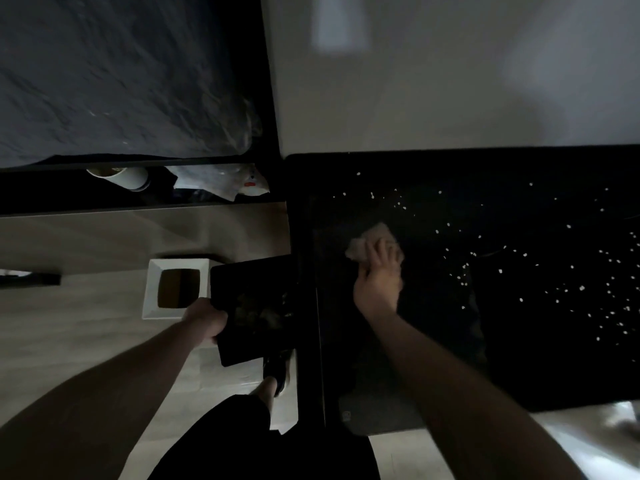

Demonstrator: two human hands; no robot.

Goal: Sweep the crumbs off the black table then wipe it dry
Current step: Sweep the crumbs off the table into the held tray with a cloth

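Observation:
The black table (433,174) fills the right half of the view, with several small white crumbs (568,292) scattered over its middle and right part. My right hand (377,275) presses a pale cloth (367,242) flat on the table's left part, fingers spread over it. My left hand (204,320) grips the near left edge of a black tray (252,344) held at the table's left edge, below the tabletop level. Some debris lies in the tray.
A white square bin (152,292) with a dark opening stands on the light floor just left of the tray. A bed with grey bedding (121,81) lies at the upper left, clutter under it. My foot (273,375) stands by the table's edge.

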